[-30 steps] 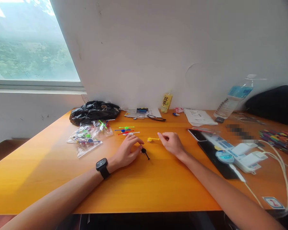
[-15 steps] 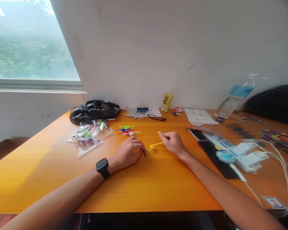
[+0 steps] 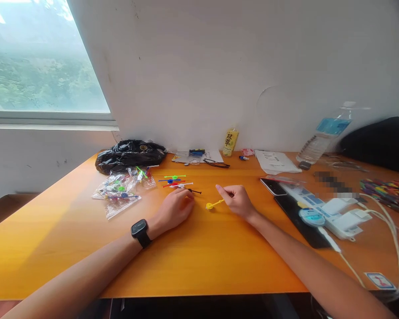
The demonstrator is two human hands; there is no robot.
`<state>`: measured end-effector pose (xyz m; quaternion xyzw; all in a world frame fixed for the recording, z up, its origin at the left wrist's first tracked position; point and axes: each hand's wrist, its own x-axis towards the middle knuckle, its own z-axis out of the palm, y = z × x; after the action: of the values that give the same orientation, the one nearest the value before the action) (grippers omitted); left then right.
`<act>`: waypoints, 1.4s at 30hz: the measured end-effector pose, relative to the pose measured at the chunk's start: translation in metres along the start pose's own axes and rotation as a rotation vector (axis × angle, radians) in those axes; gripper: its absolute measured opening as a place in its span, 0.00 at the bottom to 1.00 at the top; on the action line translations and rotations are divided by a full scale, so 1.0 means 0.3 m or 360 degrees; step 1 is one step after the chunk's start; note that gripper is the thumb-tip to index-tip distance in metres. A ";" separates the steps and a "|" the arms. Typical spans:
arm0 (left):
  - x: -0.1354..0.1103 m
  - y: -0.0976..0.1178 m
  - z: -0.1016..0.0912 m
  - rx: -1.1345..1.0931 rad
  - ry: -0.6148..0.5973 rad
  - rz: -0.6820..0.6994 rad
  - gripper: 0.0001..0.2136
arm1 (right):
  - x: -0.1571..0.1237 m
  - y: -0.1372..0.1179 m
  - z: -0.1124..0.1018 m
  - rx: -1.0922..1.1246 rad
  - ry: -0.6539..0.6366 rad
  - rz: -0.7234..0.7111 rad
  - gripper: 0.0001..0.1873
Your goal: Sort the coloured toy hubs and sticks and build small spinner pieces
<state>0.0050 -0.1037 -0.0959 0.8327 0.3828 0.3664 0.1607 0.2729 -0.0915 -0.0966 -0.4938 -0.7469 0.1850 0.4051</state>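
Observation:
My left hand (image 3: 177,206), a watch on its wrist, is curled with its fingertips at a black plastic stick (image 3: 196,192), whose far end sticks out to the right. Just beyond it lie thin plastic sticks with round hubs: a green one (image 3: 174,177), a blue one (image 3: 171,180), a red one (image 3: 173,183) and a white one (image 3: 181,185), partly behind my fingers. My right hand (image 3: 239,201) is closed, thumb up, on the end of a yellow stick with a round hub (image 3: 209,206). The hub hangs to the left, at or close above the table.
Clear bags of coloured pieces (image 3: 119,195) and a black plastic bag (image 3: 129,156) lie at the left. A yellow drink carton (image 3: 230,142) stands by the wall. To the right are a phone (image 3: 273,187), a power strip (image 3: 339,221) with cables and a tilted water bottle (image 3: 322,137).
My left hand has shifted slightly left, and the black stick has moved away from me to beside the white one. The yellow stick has tilted in my right hand.

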 end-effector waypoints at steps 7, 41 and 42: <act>0.010 0.027 -0.015 -0.0020 -0.0196 0.0143 0.06 | 0.017 0.004 -0.030 0.0045 0.0306 0.0067 0.33; 0.003 0.027 -0.015 -0.0017 -0.0322 0.0220 0.07 | 0.007 0.012 0.019 0.0209 -0.0351 0.0117 0.28; 0.003 0.027 -0.015 -0.0018 -0.0322 0.0221 0.07 | 0.007 0.013 0.019 0.0208 -0.0348 0.0118 0.28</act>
<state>0.0063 -0.1083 -0.0881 0.8890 0.3042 0.2928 0.1774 0.2703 -0.0873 -0.1017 -0.4705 -0.7542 0.3006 0.3455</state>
